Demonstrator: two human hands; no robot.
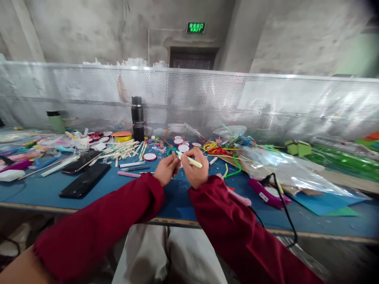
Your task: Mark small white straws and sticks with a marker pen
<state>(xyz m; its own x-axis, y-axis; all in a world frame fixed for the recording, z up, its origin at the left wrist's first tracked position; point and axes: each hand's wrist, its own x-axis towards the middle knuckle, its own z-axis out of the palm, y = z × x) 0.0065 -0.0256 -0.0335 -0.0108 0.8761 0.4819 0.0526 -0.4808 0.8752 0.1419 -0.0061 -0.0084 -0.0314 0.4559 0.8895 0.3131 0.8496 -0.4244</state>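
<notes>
I have both hands over the blue table (pixel 177 207), close together, sleeves reaching in from either side. My right hand (pixel 196 167) is closed around a pale yellow pen (pixel 194 162), which slants between thumb and fingers, its tip end toward the left. My left hand (pixel 166 169) is drawn narrow, fingertips bunched just beside that end; I cannot tell what, if anything, they grip.

A white disc (pixel 183 148) lies right beyond the hands, and a red-rimmed disc (pixel 149 157) to the left. Near my left sleeve I see a pink stick (pixel 127 174) and, farther left, a black phone (pixel 85 181). Loose sticks (pixel 126 150) lie behind it, near the upright bottle (pixel 137 118).

On my right, a pink tool (pixel 240 198) shows partly from behind the forearm. Past it sits a purple box (pixel 268 193), a black cord (pixel 291 221) hanging over the table edge beside it. A clear bag (pixel 278 163) spreads behind the box, overlapping a blue sheet (pixel 319 203).
</notes>
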